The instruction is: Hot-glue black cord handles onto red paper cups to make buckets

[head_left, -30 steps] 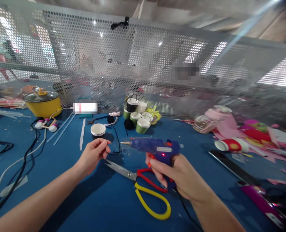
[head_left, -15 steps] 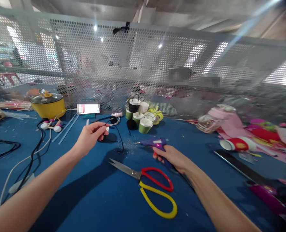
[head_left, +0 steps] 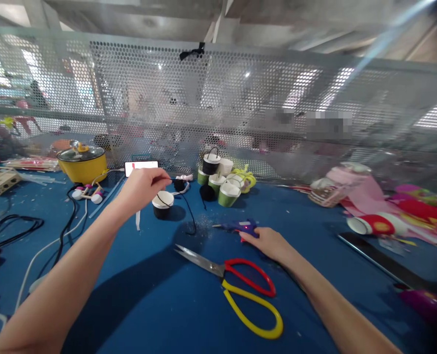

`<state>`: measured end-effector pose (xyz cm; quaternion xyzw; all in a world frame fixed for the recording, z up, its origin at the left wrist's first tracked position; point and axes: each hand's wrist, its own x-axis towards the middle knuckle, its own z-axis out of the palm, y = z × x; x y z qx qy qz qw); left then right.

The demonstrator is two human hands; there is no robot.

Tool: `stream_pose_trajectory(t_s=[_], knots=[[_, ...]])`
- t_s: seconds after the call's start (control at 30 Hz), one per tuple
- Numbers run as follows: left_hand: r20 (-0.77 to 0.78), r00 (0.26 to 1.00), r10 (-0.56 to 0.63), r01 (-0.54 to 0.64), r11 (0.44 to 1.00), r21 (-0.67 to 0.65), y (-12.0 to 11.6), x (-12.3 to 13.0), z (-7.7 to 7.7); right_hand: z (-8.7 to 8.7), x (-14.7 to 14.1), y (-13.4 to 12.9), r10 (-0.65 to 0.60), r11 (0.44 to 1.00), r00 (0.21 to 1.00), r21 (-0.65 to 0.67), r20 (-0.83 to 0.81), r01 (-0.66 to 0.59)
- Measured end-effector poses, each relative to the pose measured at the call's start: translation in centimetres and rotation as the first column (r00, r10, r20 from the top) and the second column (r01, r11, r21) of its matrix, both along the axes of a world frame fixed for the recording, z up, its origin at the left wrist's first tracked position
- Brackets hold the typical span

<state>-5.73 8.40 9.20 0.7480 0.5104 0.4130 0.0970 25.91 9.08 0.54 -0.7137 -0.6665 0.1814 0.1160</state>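
Note:
My left hand [head_left: 146, 189] pinches a thin black cord [head_left: 189, 209] near its end, just above a small black cup with a white rim [head_left: 162, 204] that stands on the blue table. My right hand [head_left: 268, 242] is wrapped round the handle of a blue glue gun [head_left: 240, 226], which lies low over the table with its nozzle to the left. Between my forearms lie large scissors [head_left: 213, 268] with one red and one yellow handle, blades slightly apart. A ball of black cord [head_left: 180, 185] sits behind the cup.
Green and black cups [head_left: 229, 193] stand together at the back. A yellow pot [head_left: 82, 166], a lit phone [head_left: 140, 166] and cables [head_left: 61, 238] are on the left. At right are a clear jar [head_left: 323, 191], a red-and-white roll [head_left: 376, 223] and a black flat tool [head_left: 373, 258].
My left hand has risen off the small cup, which now shows standing on the table. The glue gun is lower, nearer the tabletop. The view has shifted a little.

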Motion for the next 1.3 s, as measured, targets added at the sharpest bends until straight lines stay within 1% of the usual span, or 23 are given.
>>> stream_pose_trajectory(t_s=[0.07,0.1,0.17,0.2,0.23,0.3,0.33,0.37,0.4,0.43,0.5,0.57,0.67,0.77,0.9,1.07,1.17,1.3], knots=[[-0.055,0.999,-0.001,0.0,1.0,-0.012,0.2,0.0,0.3,0.6,-0.1,0.0,-0.02,0.999,0.995,0.046,0.101,0.016],[-0.097,0.995,-0.008,0.006,1.0,-0.023,0.3,0.0,0.4,1.2,-0.4,-0.1,-0.012,0.998,0.991,0.07,0.135,0.002],[-0.199,0.979,-0.034,0.026,0.999,-0.045,0.6,0.3,0.7,3.1,-1.8,-0.3,0.057,0.989,0.986,0.128,0.156,-0.077],[-0.257,0.965,-0.056,0.043,0.998,-0.055,0.8,0.5,0.8,4.3,-2.9,-0.3,0.174,0.958,0.974,0.203,0.147,-0.202],[-0.314,0.946,-0.083,0.067,0.996,-0.062,1.0,0.7,0.9,5.5,-4.2,-0.3,0.28,0.912,0.954,0.278,0.11,-0.3],[-0.406,0.904,-0.136,0.115,0.99,-0.076,1.5,1.2,1.1,7.7,-7.2,0.0,0.431,0.802,0.9,0.432,0.06,-0.413],[-0.437,0.885,-0.16,0.137,0.987,-0.086,1.8,1.5,1.1,8.5,-8.8,0.3,0.474,0.756,0.879,0.484,0.059,-0.44],[-0.459,0.87,-0.18,0.154,0.984,-0.094,2.1,1.7,1.1,9.1,-10.2,0.7,0.509,0.725,0.858,0.5,0.076,-0.474],[-0.475,0.859,-0.193,0.166,0.981,-0.099,2.4,1.9,1.1,9.5,-11.5,1.1,0.543,0.708,0.835,0.484,0.094,-0.515],[-0.484,0.852,-0.198,0.171,0.98,-0.1,2.7,2.1,1.0,9.7,-12.5,1.6,0.57,0.702,0.812,0.441,0.125,-0.56],[-0.5,0.844,-0.194,0.169,0.981,-0.096,3.3,2.2,0.9,9.5,-13.9,2.5,0.578,0.703,0.793,0.374,0.195,-0.604],[-0.501,0.847,-0.178,0.156,0.984,-0.086,3.8,1.9,0.9,9.1,-14.6,3.3,0.567,0.713,0.794,0.351,0.22,-0.607],[-0.462,0.878,-0.122,0.108,0.992,-0.057,4.1,0.9,1.0,8.3,-14.6,4.1,0.541,0.728,0.82,0.384,0.188,-0.568],[-0.395,0.918,-0.048,0.035,0.999,-0.04,4.1,-0.7,0.8,7.6,-14.4,5.0,0.495,0.757,0.858,0.417,0.137,-0.504],[-0.337,0.941,-0.041,0.003,0.994,-0.111,4.3,-2.1,-0.5,6.6,-14.6,6.2,0.464,0.782,0.883,0.434,0.073,-0.447],[-0.283,0.959,0.014,-0.056,0.988,-0.141,5.2,-2.4,-2.5,5.6,-15.6,7.0,0.469,0.787,0.883,0.445,0.02,-0.428],[-0.248,0.968,0.043,-0.084,0.984,-0.157,5.7,-2.5,-3.3,5.0,-16.3,7.5,0.477,0.785,0.879,0.45,0.001,-0.426],[-0.204,0.976,0.08,-0.116,0.978,-0.172,5.8,-2.7,-3.9,4.2,-17.1,8.1,0.481,0.785,0.877,0.457,-0.023,-0.419]])
